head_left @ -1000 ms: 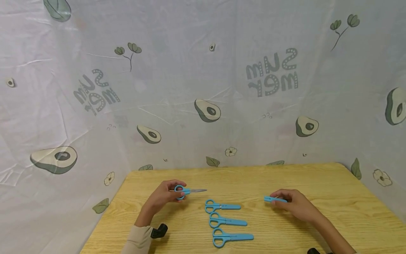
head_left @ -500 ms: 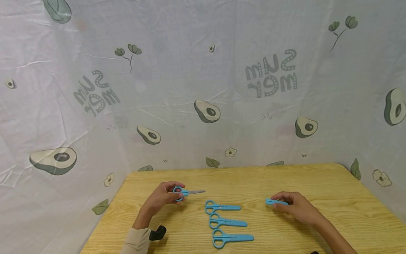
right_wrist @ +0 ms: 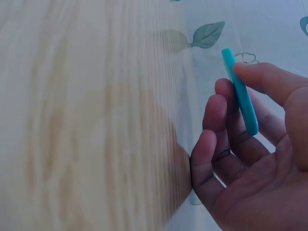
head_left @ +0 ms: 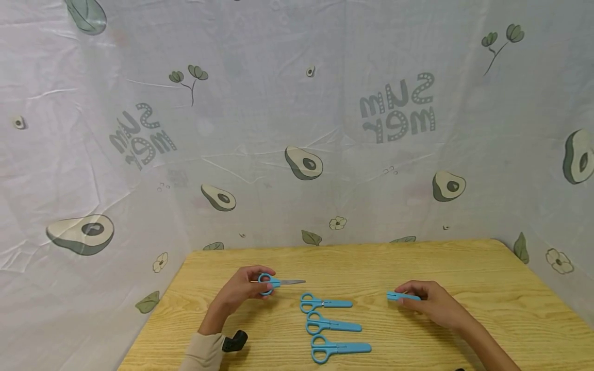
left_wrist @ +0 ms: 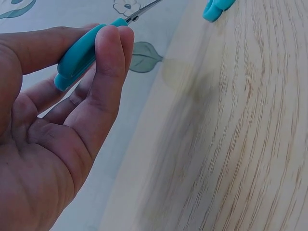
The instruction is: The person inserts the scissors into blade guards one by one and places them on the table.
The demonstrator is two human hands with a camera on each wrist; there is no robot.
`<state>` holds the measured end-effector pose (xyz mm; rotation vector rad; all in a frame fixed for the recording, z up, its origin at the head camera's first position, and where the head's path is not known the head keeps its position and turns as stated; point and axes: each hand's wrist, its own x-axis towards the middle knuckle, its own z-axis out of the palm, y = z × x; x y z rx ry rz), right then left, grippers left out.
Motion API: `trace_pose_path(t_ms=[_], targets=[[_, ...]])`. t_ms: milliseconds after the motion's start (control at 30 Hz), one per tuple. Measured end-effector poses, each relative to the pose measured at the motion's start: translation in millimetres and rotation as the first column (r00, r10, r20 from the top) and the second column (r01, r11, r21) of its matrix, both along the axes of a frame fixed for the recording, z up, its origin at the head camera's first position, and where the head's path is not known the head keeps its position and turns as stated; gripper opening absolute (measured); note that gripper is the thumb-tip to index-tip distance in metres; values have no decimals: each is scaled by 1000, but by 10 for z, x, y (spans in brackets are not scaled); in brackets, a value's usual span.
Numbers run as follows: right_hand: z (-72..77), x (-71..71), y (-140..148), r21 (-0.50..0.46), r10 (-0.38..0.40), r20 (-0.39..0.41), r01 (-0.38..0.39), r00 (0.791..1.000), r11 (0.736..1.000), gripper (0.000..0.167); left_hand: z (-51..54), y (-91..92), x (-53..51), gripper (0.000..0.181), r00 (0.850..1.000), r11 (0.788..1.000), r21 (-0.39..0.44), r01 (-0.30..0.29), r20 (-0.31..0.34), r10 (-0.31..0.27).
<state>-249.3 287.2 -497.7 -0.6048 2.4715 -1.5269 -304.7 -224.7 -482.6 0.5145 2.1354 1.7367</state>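
My left hand pinches a pair of scissors by their blue handles, the bare metal blades pointing right. In the left wrist view the thumb and fingers press on the blue handles. Off to the right, my right hand holds a blue blade cover between thumb and fingers. That cover shows as a slim blue piece in the right wrist view. Between the hands lie three blue scissors with covered blades: the far pair, the middle pair and the near pair.
The wooden table carries all of this. A pale curtain printed with avocados and leaves hangs behind it and along both sides. A black wrist device sits by the left sleeve.
Both hands keep their holds. The left hand with the scissors has shifted slightly right since half a second ago; the right hand sits slightly lower than one second ago. The scissors on the table stay put.
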Motion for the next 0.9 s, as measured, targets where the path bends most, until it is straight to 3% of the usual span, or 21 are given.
trace_pose_path(t_ms=[567,900], targets=[[45,7,-203,2,1,21,-1,1000,1000,37,87,238,33,52,1000,999,18,27,4,-28],[36,-27,-295,-30,1,45,0,999,1000,37,84,376,29,47,1000,1000,8,26,-3,-26]])
